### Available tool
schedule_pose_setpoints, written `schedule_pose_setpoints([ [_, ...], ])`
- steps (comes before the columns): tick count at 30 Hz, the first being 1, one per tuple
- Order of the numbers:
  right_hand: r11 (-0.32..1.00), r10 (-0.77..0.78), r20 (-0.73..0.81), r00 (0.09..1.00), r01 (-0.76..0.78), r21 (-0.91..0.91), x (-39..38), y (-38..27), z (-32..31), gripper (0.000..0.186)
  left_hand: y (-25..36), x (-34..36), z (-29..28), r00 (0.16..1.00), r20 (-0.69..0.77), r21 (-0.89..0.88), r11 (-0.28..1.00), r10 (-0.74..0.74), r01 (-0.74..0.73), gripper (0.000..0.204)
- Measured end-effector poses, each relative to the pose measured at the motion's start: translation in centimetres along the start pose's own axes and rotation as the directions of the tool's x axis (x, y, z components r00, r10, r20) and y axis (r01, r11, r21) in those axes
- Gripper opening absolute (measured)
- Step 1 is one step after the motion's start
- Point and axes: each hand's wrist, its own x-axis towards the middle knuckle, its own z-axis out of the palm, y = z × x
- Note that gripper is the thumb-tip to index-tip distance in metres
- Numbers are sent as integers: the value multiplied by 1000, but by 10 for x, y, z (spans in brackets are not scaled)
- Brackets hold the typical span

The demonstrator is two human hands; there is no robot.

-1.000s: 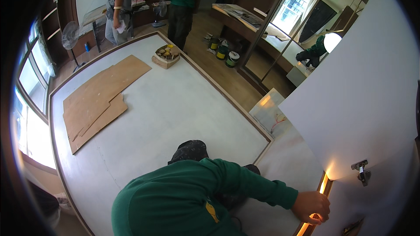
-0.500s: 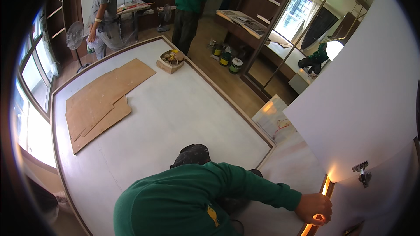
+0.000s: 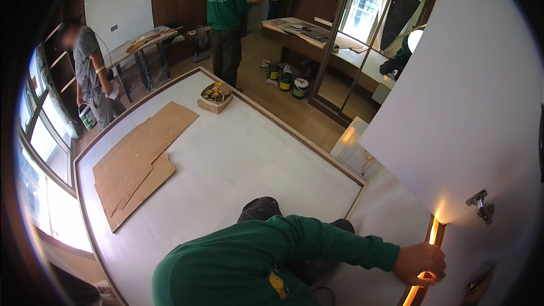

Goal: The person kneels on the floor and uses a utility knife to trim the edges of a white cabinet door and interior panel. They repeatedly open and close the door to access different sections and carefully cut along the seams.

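My left arm, in a green sleeve, reaches across to the right. At its end my left hand (image 3: 421, 263) lies over a narrow, brown-edged strip of warm light (image 3: 434, 232). The fingers are bent, with the thumb on the near side, and glow shows between them. Whatever they grip is covered by the hand. Just beyond stands a large white panel (image 3: 447, 107), and a metal hinge (image 3: 480, 206) is fixed close to the hand. My dark knees (image 3: 259, 208) rest on the pale surface. My right hand is out of sight.
Brown cardboard sheets (image 3: 141, 158) lie on the wide white, brown-rimmed platform (image 3: 243, 141), with a box of small items (image 3: 216, 97) at its far edge. Beyond are several paint buckets (image 3: 285, 81), a person in green (image 3: 225, 11), and a person in grey (image 3: 93, 73) carrying a bucket.
The view has shifted, so the platform sits lower and further right. My left hand stays at the glowing strip. The person in grey has moved left and leans forward.
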Motion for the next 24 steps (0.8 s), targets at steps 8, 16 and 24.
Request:
schedule_pose_setpoints([
  [8, 994, -110, -25, 994, 110, 20, 16, 10, -19, 40, -1, -1, -9, 976, 185, -15, 993, -114, 118, 25],
  [16, 985, -170, 10, 985, 170, 10, 20, 17, -27, 43, 8, 9, -18, 961, 242, -1, 990, -137, 142, 29],
  [24, 991, -131, -35, 991, 131, 16, 24, 20, -26, 48, 37, 40, -88, 981, 190, 193, 979, 29, -66, 54],
])
